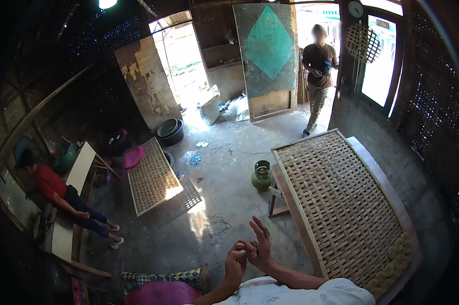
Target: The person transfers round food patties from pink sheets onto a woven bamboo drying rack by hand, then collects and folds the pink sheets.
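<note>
My left hand (pixel 237 258) and my right hand (pixel 260 247) meet in front of my body, low in the middle of the view. The fingers of the left one are curled against the other hand's fingers. On my right hand some fingers point upward, while the thumb and a forefinger touch the left hand. No object can be made out between them. To their right lies a large woven bamboo tray (pixel 336 203) on a table, with several flat round pieces (pixel 392 251) along its near right corner.
A green gas cylinder (pixel 261 176) stands by the table. Another woven tray (pixel 152 178) is at the left. One person (pixel 319 66) stands in the doorway; another (pixel 61 193) is beside a bench (pixel 69 216). A magenta item (pixel 163 293) lies near my left arm.
</note>
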{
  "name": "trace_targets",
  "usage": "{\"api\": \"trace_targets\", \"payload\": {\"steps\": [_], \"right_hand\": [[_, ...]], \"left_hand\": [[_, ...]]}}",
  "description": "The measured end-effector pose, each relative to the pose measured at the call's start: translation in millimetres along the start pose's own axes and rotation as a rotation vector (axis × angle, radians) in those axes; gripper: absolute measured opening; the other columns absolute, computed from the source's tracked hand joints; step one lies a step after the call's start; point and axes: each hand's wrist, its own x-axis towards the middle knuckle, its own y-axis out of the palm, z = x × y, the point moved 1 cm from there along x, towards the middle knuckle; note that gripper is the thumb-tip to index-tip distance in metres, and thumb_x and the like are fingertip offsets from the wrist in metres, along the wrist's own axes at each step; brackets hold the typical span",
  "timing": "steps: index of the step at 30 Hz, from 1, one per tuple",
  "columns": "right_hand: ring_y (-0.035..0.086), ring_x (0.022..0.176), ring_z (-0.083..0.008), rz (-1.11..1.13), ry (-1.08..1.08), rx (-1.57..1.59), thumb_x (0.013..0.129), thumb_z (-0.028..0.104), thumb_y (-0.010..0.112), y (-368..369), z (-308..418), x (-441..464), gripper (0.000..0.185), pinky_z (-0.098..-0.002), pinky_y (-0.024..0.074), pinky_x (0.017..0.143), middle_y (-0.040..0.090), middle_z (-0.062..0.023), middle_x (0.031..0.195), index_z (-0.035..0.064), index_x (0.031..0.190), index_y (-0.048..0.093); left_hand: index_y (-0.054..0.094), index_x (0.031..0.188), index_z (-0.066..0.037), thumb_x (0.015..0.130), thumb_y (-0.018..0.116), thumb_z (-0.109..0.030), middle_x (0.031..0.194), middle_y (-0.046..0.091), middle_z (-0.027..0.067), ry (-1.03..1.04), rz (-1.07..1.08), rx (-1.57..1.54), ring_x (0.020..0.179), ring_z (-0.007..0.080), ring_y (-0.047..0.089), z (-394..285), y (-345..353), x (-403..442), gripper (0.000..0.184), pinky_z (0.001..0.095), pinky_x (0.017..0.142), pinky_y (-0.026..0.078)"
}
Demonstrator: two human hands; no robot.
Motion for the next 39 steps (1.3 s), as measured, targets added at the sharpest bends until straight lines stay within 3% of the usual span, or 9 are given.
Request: {"api": "trace_targets", "payload": {"steps": [3,6,12,15,21,24,27,39], "right_hand": [[0.039,0.132,-0.0356,-0.011,-0.006,-0.008,0.079,0.014,0.057,-1,3,2,0.063,-0.0454,0.0308,0.106,0.040,-0.0182,0.145,0.0064,0.140,0.042],[0.036,0.135,-0.0336,0.015,-0.012,-0.036,0.077,0.013,0.071,-1,-6,-1,0.071,-0.0405,0.0326,0.108,0.038,-0.0178,0.147,0.0040,0.140,0.041],[0.037,0.134,-0.0333,0.016,-0.015,-0.033,0.079,0.013,0.068,-3,-6,0,0.067,-0.0404,0.0323,0.108,0.038,-0.0181,0.147,0.0029,0.140,0.041],[0.039,0.133,-0.0352,-0.008,-0.017,-0.004,0.081,0.017,0.055,-1,-5,1,0.061,-0.0449,0.0307,0.106,0.040,-0.0186,0.146,0.0054,0.140,0.043],[0.039,0.133,-0.0347,0.000,-0.023,-0.003,0.082,0.018,0.060,1,-8,2,0.063,-0.0444,0.0312,0.106,0.039,-0.0178,0.146,0.0057,0.141,0.042],[0.037,0.135,-0.0335,0.021,0.001,-0.003,0.080,0.010,0.064,-1,-1,4,0.065,-0.0416,0.0316,0.108,0.039,-0.0179,0.146,0.0028,0.140,0.041],[0.037,0.135,-0.0335,0.025,0.004,0.001,0.080,0.010,0.064,0,-1,3,0.065,-0.0415,0.0317,0.108,0.040,-0.0181,0.146,0.0027,0.140,0.041],[0.037,0.134,-0.0335,0.040,-0.027,-0.012,0.080,0.020,0.071,6,-4,-1,0.069,-0.0419,0.0321,0.108,0.040,-0.0179,0.146,0.0026,0.140,0.041]], "left_hand": [[0.056,0.091,0.002,0.076,0.049,-0.022,0.079,0.055,0.0149,0.007,-0.022,0.011,0.084,0.0280,0.055,1,2,1,0.028,0.0357,0.088,0.040],[0.056,0.091,0.002,0.075,0.050,-0.022,0.078,0.056,0.0151,0.014,0.008,-0.015,0.085,0.0283,0.054,2,1,3,0.030,0.0360,0.089,0.039],[0.056,0.091,0.003,0.074,0.050,-0.025,0.080,0.057,0.0164,-0.016,-0.010,-0.031,0.089,0.0292,0.055,0,4,3,0.033,0.0359,0.092,0.038],[0.056,0.092,0.003,0.074,0.050,-0.025,0.081,0.058,0.0170,-0.007,0.021,-0.028,0.091,0.0293,0.055,3,-3,4,0.034,0.0358,0.093,0.038],[0.056,0.093,0.003,0.073,0.050,-0.024,0.082,0.058,0.0171,-0.001,0.023,-0.015,0.091,0.0292,0.055,0,1,4,0.034,0.0360,0.093,0.038],[0.056,0.093,0.003,0.074,0.049,-0.023,0.082,0.058,0.0167,-0.015,0.004,-0.005,0.089,0.0288,0.056,-3,4,4,0.032,0.0360,0.093,0.038],[0.056,0.093,0.003,0.074,0.049,-0.022,0.082,0.057,0.0163,-0.030,-0.018,0.004,0.088,0.0287,0.056,-1,0,3,0.031,0.0361,0.093,0.038],[0.056,0.091,0.003,0.072,0.049,-0.021,0.083,0.056,0.0160,-0.005,-0.003,-0.031,0.086,0.0285,0.055,-3,-7,-1,0.031,0.0353,0.093,0.038]]}}
